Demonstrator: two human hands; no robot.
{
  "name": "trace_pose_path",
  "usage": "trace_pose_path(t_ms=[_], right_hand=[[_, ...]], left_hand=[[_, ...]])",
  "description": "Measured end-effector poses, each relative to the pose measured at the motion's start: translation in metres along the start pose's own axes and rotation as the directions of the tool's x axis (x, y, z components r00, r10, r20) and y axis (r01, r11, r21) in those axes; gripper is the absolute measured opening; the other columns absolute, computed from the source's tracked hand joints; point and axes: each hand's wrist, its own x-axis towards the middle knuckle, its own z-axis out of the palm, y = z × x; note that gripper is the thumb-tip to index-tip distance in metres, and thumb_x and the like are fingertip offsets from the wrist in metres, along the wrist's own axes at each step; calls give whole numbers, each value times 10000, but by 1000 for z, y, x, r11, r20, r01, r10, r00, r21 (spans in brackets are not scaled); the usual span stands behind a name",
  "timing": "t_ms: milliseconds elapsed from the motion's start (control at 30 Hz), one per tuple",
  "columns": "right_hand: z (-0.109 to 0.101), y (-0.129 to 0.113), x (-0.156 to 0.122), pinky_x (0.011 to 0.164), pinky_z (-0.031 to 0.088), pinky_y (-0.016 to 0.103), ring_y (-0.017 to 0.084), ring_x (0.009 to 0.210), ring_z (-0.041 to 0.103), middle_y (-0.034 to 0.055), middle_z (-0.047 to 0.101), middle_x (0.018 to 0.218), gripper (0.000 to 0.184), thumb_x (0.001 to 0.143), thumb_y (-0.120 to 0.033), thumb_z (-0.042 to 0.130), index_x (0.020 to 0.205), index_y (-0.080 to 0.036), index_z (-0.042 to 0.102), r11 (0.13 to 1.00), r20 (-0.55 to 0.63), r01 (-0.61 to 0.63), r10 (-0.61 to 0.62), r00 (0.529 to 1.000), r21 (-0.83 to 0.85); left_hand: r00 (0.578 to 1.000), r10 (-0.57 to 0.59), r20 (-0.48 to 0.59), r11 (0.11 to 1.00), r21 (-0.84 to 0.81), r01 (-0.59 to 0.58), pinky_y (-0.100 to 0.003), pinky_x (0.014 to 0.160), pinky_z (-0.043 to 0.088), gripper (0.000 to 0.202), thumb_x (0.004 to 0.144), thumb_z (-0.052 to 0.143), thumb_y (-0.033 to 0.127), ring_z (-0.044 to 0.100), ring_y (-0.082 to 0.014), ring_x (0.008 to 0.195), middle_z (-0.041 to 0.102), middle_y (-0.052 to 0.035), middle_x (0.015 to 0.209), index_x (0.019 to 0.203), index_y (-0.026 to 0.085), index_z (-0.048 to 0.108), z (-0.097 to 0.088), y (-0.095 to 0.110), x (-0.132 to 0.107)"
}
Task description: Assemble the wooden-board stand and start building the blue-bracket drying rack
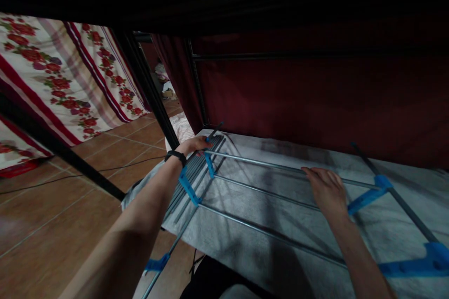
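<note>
A metal rod frame point(259, 191) with blue plastic connectors point(189, 187) lies flat on a grey cloth point(294, 229). My left hand point(194, 145), a black band on its wrist, is closed around the far left corner, where a blue joint point(209, 163) meets a bundle of loose rods point(196, 168). My right hand point(326, 187) rests on the top cross rod point(266, 163), its fingers curled over it, just left of another blue connector point(366, 196).
A dark red curtain point(315, 98) hangs behind the cloth. Black frame posts point(150, 88) rise at the left. A flowered cloth point(59, 74) hangs over the brown tiled floor point(52, 201). A thin cable point(70, 177) crosses the tiles.
</note>
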Motion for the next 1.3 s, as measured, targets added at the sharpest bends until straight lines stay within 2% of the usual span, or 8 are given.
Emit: trace_pose_path(t_ms=[67,200,333,433,600,833,1133,1300], right_hand=[[0,0,0,938,406,395,229,945,573,61,674,1034,419,882,-129,497,1260,-254,627,1000,2,-2,2,1000,-10],[2,1,-1,942,402,398,229,930,573,62,672,1034,430,886,-132,494,1279,-260,611,1000,-3,-3,3,1000,-9],[3,2,0,941,397,393,226,935,573,52,666,1033,470,876,-120,491,1304,-288,590,1000,-6,-7,7,1000,8],[3,2,0,938,396,390,224,939,574,50,662,1047,477,875,-115,489,1308,-290,586,1000,-5,-2,2,1000,9],[7,6,0,922,398,375,216,931,569,44,663,1049,458,883,-117,481,1299,-278,585,1000,1,-3,3,1000,0],[10,9,2,890,401,367,208,904,569,46,668,1040,423,900,-126,465,1271,-271,607,1000,15,-14,14,1000,-7],[7,6,3,886,389,364,204,890,571,51,671,1052,415,905,-125,460,1273,-247,607,1000,22,-3,3,1000,-17],[3,3,4,879,400,376,215,891,574,66,672,1032,420,900,-132,472,1285,-234,606,1000,40,-4,4,999,-11]], left_hand=[[999,6,35,996,-87,-3,-307,616,519,250,679,763,262,630,-200,644,618,-9,666,843,179,593,1,-4,1],[991,74,110,956,-289,-39,-263,616,536,303,639,794,212,644,-177,723,672,-32,777,865,172,596,1,-11,0],[970,139,199,910,-413,-46,-288,655,569,381,614,852,304,644,-168,747,664,-36,775,867,159,607,-3,-21,-2],[961,157,227,880,-473,-31,-316,681,582,413,616,863,349,643,-161,746,655,-31,768,870,153,602,-5,-28,-2],[971,129,203,839,-544,2,-307,645,580,380,643,855,328,641,-154,708,636,-16,737,854,150,594,-5,-33,0],[952,168,255,770,-637,34,-283,649,577,402,623,863,260,653,-156,756,645,-26,797,901,160,591,-6,-40,-4],[964,150,219,768,-640,25,-262,596,571,345,664,791,178,644,-140,706,614,-8,770,946,161,593,-2,-37,-4],[975,118,190,789,-614,25,-243,539,548,316,634,733,117,627,-141,644,615,-1,718,912,168,591,1,-34,-4]])
